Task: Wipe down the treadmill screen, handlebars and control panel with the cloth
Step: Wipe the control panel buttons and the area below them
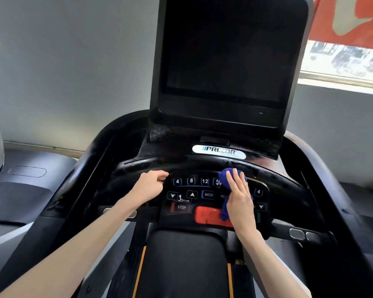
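Observation:
A black treadmill console fills the view, its dark screen (222,61) standing upright at the top. Below it lies the control panel (192,194) with numbered keys, a STOP key and a red bar (207,215). My right hand (240,198) lies flat with straight fingers on a blue cloth (223,179), pressing it onto the right half of the panel. My left hand (150,184) has its fingers curled over the curved front handlebar (138,166) just left of the keys. Part of the cloth hangs below my right palm over the red bar.
Thick black side handlebars (323,168) curve down on both sides. Silver grip sensors (302,234) sit on the lower bar. The running belt (181,265) with orange stripes lies below. A neighbouring machine (19,190) stands at the left, a window (342,59) at the upper right.

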The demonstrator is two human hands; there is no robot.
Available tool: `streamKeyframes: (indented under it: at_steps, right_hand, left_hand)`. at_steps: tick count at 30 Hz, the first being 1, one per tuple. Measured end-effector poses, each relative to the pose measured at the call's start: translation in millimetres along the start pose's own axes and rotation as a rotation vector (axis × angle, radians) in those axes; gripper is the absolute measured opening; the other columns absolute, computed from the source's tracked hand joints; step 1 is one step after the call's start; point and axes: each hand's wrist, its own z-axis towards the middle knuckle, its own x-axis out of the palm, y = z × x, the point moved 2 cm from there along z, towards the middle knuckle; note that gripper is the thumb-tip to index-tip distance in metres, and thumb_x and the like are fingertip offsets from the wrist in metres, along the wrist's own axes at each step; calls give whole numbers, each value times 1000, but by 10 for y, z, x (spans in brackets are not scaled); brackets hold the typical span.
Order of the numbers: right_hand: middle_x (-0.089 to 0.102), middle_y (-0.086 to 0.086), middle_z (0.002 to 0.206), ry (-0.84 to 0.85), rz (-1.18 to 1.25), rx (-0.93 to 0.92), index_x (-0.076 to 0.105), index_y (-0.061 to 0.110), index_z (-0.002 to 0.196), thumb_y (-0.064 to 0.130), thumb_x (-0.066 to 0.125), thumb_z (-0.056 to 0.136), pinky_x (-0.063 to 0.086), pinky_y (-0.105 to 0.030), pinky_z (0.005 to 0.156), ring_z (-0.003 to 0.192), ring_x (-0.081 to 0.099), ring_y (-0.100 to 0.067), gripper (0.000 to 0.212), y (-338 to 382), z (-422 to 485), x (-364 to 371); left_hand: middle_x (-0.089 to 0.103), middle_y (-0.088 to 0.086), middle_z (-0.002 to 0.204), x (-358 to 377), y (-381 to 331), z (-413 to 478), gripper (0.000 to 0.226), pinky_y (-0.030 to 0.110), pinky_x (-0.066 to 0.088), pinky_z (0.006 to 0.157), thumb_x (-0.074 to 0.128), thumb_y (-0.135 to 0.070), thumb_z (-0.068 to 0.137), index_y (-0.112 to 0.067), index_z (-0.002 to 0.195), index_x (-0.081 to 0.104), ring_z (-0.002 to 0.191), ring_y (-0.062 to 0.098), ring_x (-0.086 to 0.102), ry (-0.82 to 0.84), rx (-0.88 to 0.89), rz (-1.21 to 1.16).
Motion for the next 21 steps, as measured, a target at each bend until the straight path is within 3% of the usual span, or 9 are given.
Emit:
streamKeyframes:
  at_steps: [2,5,9,11,13,15,16,18,21]
  right_hand:
    - [37,-6,148,11,23,33,45,11,138,-21,44,76,25,-45,115,142,24,-26,71,176,50,107]
    - [37,-8,148,171,37,-185,46,12,138,-20,46,70,14,-42,117,141,24,-28,75,748,118,414]
    - [36,-8,149,325,-38,-542,45,14,138,-14,54,74,10,-40,115,142,23,-28,70,1155,-18,689]
    - [40,-8,147,245,-82,-518,46,14,137,-14,53,70,18,-43,115,140,29,-28,73,1018,57,640]
    - [45,-10,143,94,-45,-262,48,10,135,-14,47,66,25,-49,113,137,34,-31,74,740,158,513]
    - [37,-12,147,5,-16,-43,44,7,139,-18,42,67,14,-46,117,141,23,-32,76,554,156,440]
    - [29,-12,151,17,-15,-23,38,8,142,-20,41,67,7,-45,117,144,12,-30,80,574,115,441]
    - [18,-8,155,133,14,-141,31,11,146,-22,42,65,0,-45,117,143,-3,-27,88,732,-19,501]
    - [15,-4,156,362,-8,-468,29,15,146,-22,46,68,0,-41,116,142,-4,-24,88,844,-232,584]
  left_hand:
    - [61,9,127,-10,19,-4,62,23,44,93,31,16,77,-9,129,55,114,20,60,24,-30,-46]
    - [60,7,128,-8,71,-23,61,26,44,83,31,18,77,-9,127,52,114,21,59,14,-77,-126]
    - [60,13,129,-76,225,-27,54,38,42,105,37,13,80,-8,128,52,119,27,56,-37,-128,-148]
    - [59,11,129,-186,336,-50,55,38,42,103,37,13,80,-10,128,52,118,27,56,-79,-158,-128]
    - [60,7,128,-267,418,-99,56,31,44,94,36,13,79,-12,127,53,113,25,58,-129,-179,-116]
    - [61,6,126,-248,420,-151,55,25,42,86,36,13,81,-12,126,53,111,23,58,-139,-174,-105]
    - [60,6,127,-206,388,-168,55,24,41,86,36,13,82,-12,127,53,112,23,58,-122,-154,-93]
    - [57,8,132,-82,271,-171,60,22,40,92,35,16,79,-11,131,50,119,23,54,-66,-83,-67]
    - [44,8,145,79,48,-139,73,25,30,110,38,17,74,-10,141,41,135,20,40,-34,54,18]
